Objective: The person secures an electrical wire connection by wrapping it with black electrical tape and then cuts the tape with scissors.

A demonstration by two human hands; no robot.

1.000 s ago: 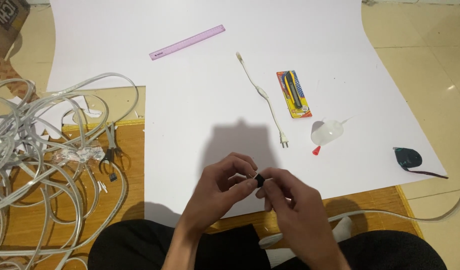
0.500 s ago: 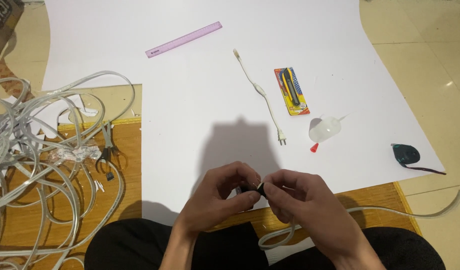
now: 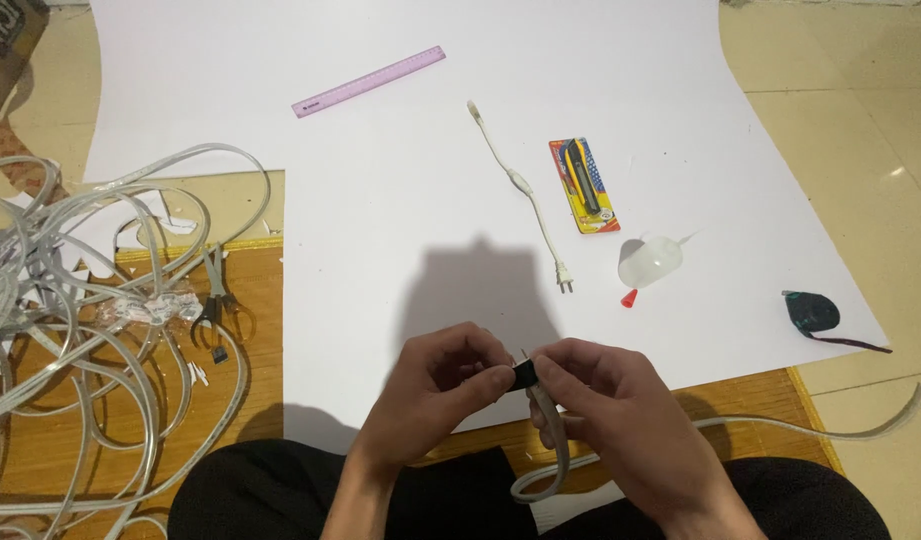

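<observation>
While both hands' fingers pinch a small black connector (image 3: 523, 375), a white plug cord (image 3: 525, 190) and boxed cutter (image 3: 583, 184) lie well beyond.

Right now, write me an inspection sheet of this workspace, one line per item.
Surface: large white sheet laid over a woven floor mat.
Job's things: small black connector pinched between both hands, fitted on the end of a flat translucent strip.
Clutter: purple ruler, packaged utility knife, glue bottle with red cap, dark tape roll, pliers.
Hands: left hand and right hand both closed on the connector.
Cables: white power cord with plug lying loose; tangled heap of translucent strip at the left.
Surroundings: tiled floor; no other person seen.
</observation>
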